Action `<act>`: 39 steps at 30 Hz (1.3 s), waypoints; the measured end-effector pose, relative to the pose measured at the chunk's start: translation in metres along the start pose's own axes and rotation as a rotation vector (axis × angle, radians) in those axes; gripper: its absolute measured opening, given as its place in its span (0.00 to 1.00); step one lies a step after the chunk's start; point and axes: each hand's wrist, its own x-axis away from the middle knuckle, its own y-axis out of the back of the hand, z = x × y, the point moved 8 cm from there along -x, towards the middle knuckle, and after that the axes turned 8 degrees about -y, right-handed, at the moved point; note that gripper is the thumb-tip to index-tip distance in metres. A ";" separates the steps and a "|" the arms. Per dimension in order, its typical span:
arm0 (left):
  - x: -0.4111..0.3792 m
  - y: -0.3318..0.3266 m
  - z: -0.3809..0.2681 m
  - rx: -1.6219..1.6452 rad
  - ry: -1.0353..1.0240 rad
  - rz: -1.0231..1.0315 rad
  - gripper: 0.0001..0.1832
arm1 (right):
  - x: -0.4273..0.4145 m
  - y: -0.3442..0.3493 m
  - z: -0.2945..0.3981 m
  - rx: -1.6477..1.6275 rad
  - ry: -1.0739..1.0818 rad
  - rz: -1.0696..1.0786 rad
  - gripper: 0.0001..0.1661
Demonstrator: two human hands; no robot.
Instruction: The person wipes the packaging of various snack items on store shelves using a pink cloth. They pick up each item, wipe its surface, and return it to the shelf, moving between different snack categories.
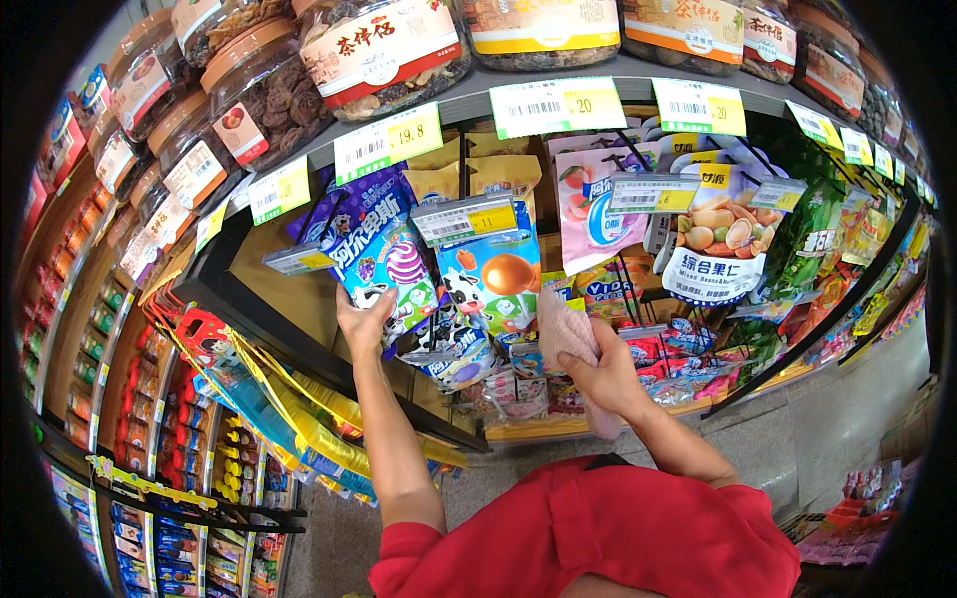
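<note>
My left hand (363,323) grips the lower left part of a purple and blue candy bag (385,250), its thumb across the front. That bag hangs on a display hook. In my right hand (607,371) is a bunched pink cloth (566,329), held in front of the lower hanging packets. Between the hands hangs an orange and blue candy bag (490,273) with a cow picture. Farther right are a pink candy bag (598,209) with peaches on it and a mixed nuts and beans bag (721,243).
Plastic jars of dried snacks (385,56) line the shelf (471,105) above the hooks. Price tag holders (463,219) stick out before the bags. A black frame post (299,336) borders the bay on the left, near yellow packets (321,418). Tiled floor (815,426) shows at right.
</note>
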 end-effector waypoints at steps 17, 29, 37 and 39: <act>0.017 0.018 -0.060 -0.250 -0.002 -0.141 0.40 | 0.020 0.003 -0.020 -0.003 -0.098 0.099 0.26; 0.044 0.018 -0.102 -0.194 0.068 -0.130 0.26 | 0.019 -0.011 -0.022 0.106 -0.126 0.182 0.24; 0.067 0.017 -0.088 0.281 0.240 -0.028 0.19 | 0.019 -0.013 -0.029 0.017 -0.121 0.232 0.25; 0.077 0.018 -0.092 0.320 0.230 -0.021 0.20 | 0.019 -0.013 -0.027 -0.014 -0.124 0.256 0.25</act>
